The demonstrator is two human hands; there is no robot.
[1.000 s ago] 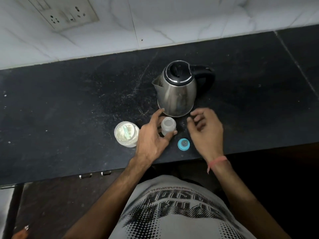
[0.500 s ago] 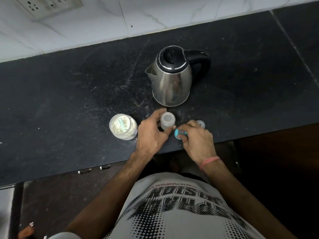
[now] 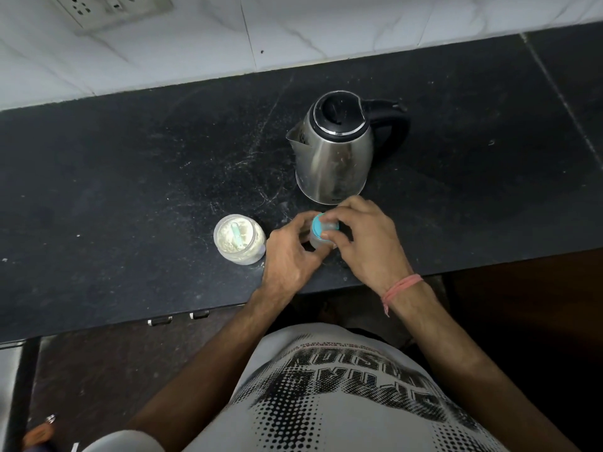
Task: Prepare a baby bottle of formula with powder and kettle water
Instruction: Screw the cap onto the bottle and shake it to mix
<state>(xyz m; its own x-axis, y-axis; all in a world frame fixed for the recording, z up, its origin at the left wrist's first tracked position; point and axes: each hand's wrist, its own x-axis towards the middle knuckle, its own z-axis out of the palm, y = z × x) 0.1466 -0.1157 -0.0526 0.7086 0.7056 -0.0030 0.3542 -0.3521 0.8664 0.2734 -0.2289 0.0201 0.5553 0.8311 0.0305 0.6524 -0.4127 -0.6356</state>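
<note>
A small clear baby bottle (image 3: 317, 240) stands on the black counter (image 3: 130, 190) near its front edge. My left hand (image 3: 290, 252) grips the bottle's body from the left. My right hand (image 3: 362, 236) holds the blue ring cap (image 3: 317, 226) with its clear cover, tilted over the bottle's mouth. Left of the bottle an open jar of white powder (image 3: 239, 239) has a pale blue scoop lying in it. The steel kettle (image 3: 332, 154) with a black lid and handle stands just behind my hands.
A white tiled wall (image 3: 293, 34) with a socket plate (image 3: 111, 8) runs behind the counter. The counter's front edge lies right under my wrists. Cabinet handles (image 3: 177, 318) show below it.
My right hand picked the blue cap up from the counter and brought it over the bottle's mouth. My left hand stayed on the bottle.
</note>
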